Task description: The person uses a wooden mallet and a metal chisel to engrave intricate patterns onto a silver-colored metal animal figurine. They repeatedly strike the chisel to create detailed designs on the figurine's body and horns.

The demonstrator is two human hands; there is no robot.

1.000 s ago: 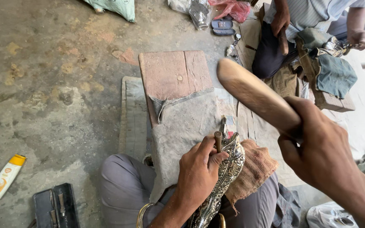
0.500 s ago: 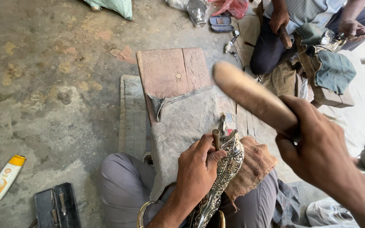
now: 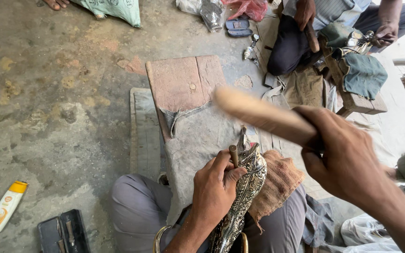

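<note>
the left hand (image 3: 219, 187) pinched a short metal punch (image 3: 234, 156) upright with its fingers (image 3: 221, 165) closed around it, so the tip stood on the embossed silver piece (image 3: 244, 192) that lay across the person's lap on a brown cloth (image 3: 280, 180), while the right hand (image 3: 348, 159) had its fingers wrapped tight on a wooden mallet (image 3: 258, 115), blurred and raised above the punch, apart from it. the work rested against a cloth-covered block (image 3: 183, 84) that served as the surface, on a rough concrete floor (image 3: 48, 93). a yellow bottle (image 3: 4, 206) and an open tool case (image 3: 64, 232) lay at the left, and another person (image 3: 333, 28) sat beyond.
</note>
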